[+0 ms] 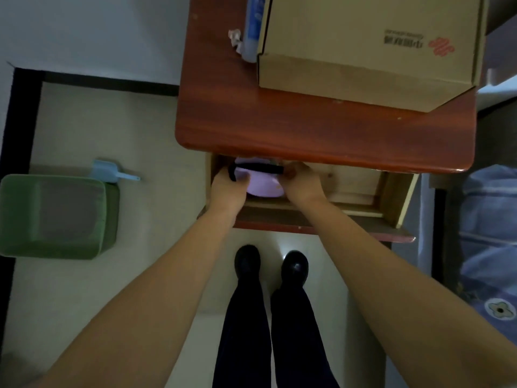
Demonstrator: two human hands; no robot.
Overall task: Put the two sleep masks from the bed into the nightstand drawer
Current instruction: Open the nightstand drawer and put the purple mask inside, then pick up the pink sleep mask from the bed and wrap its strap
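The nightstand drawer (391, 191) stands pulled out below the red-brown nightstand top (307, 130). A lilac sleep mask (264, 184) with a black strap (258, 168) lies in the drawer's left part. My left hand (228, 189) grips the mask's left end, where the strap loops over the fingers. My right hand (300, 182) holds its right end. Both hands are inside the drawer. I see just one mask; part of it is hidden under the nightstand top.
A cardboard box (369, 51) and a blue packet (251, 26) sit on the nightstand. A green bin (56, 217) and a light blue scoop (112, 172) lie on the floor at left. Blue bedding (489, 247) is at right. My black shoes (271, 264) stand before the drawer.
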